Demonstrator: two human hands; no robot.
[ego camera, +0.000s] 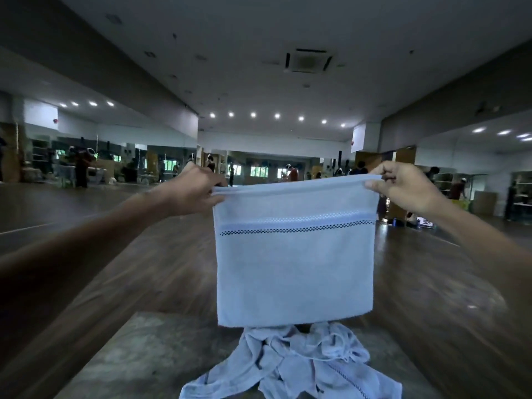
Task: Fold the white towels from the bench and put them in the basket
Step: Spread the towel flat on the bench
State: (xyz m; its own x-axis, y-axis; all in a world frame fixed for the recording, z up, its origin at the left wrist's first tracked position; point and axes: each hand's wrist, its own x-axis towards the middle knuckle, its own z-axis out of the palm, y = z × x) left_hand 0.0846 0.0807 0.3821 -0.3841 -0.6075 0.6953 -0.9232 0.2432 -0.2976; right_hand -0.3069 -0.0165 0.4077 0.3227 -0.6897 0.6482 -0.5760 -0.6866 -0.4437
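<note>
Left hand [192,189] and right hand [403,188] each pinch a top corner of the towel [295,254], which hangs doubled in the air above the bench [149,349]. Risk: layered top edges slip apart if either pinch loosens. Crumpled towels [299,361] lie right below. Wide floor all round. Basket out of sight.

Head-worn wide view, facing forward, towel [295,254] close

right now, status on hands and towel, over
Left hand and right hand each pinch a top corner. Folded towel hangs in the air. Crumpled towels below on bench. Basket not in view.
</note>
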